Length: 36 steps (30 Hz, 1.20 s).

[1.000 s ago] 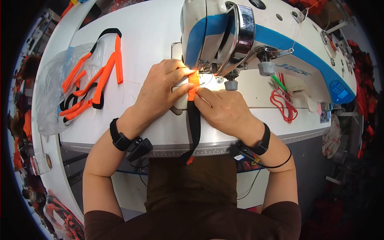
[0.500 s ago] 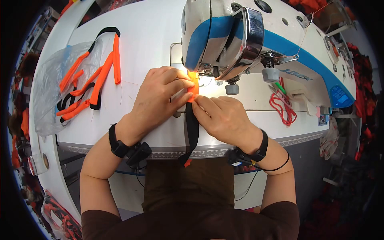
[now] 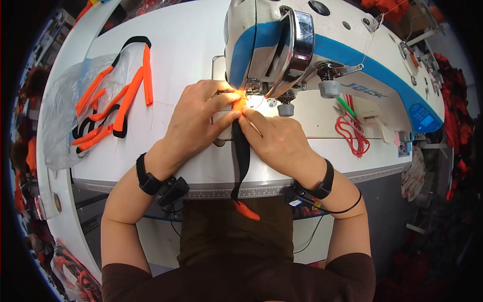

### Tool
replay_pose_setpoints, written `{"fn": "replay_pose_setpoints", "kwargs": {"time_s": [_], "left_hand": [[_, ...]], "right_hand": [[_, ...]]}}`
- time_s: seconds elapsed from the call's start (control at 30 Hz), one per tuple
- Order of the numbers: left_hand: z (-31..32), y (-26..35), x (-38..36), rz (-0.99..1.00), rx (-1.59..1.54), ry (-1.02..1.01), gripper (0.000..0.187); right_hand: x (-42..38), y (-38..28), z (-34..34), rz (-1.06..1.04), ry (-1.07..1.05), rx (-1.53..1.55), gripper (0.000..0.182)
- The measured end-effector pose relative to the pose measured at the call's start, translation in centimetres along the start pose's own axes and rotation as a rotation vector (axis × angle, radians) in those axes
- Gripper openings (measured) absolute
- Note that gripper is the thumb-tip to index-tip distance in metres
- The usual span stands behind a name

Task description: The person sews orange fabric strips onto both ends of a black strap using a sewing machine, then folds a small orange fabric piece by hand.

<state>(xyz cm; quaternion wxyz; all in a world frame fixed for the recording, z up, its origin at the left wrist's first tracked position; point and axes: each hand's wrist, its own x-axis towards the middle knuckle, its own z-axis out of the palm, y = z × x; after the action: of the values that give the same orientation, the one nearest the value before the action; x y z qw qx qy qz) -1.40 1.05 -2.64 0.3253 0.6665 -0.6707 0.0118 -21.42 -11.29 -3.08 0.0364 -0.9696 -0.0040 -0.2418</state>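
Black strap [image 3: 242,151] w/ orange tip [image 3: 240,104] runs near-far across the bench [image 3: 191,45]: long axis points from the near edge straight at the needle area of the sewing machine [image 3: 282,45]. Far end sits right at the presser foot, lit by the machine lamp; the near end drops over the near edge and hangs free, ending in an orange tab [image 3: 247,210]

Left hand [image 3: 196,121]: on the strap's left side, thumb and forefinger pinched narrow on the orange tip just short of the foot. Right hand [image 3: 274,136]: on the strap's right side, fingertips pressed on the same orange tip, touching the left thumb. Both grips holding the strap, none wide. Both about equally near the foot; left forefinger reaches slightly farther under the machine head

Key relation: the foot lies directly beyond the grip, along the strap's own axis, so any feed is lengthwise, away from the person, no sideways offset visible. Can't tell if the foot is down on the fabric, hidden by fingers and glare

Elsewhere: pile of orange/black straps [image 3: 113,108] partly on a clear plastic bag [image 3: 63,126], toward the bench's left edge, well apart from the hands. Red cord [image 3: 349,133] on the machine bed, right of the right hand, not touched
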Motion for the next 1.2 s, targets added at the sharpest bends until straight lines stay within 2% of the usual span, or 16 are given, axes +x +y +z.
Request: {"fn": "replay_pose_setpoints", "kwargs": {"time_s": [0.33, 0.5, 0.8, 1.2], "left_hand": [[-0.4, 0.4, -0.3, 0.066, 0.087, -0.03, 0.029], [-0.4, 0.8, -0.3, 0.09, 0.101, 0.038, 0.032], [-0.6, 1.1, -0.7, 0.12, 0.146, -0.05, 0.035], [-0.7, 1.2, -0.5, 0.075, 0.16, -0.07, 0.041]], "right_hand": [[-0.4, 0.0, -0.2, -0.005, 0.053, 0.0, 0.029], [-0.8, 0.1, 0.3, 0.06, 0.084, 0.035, 0.029], [-0.7, 0.0, 0.1, 0.088, 0.068, 0.054, 0.033], [-0.6, 0.2, -0.1, 0.137, 0.058, 0.054, 0.036]]}}
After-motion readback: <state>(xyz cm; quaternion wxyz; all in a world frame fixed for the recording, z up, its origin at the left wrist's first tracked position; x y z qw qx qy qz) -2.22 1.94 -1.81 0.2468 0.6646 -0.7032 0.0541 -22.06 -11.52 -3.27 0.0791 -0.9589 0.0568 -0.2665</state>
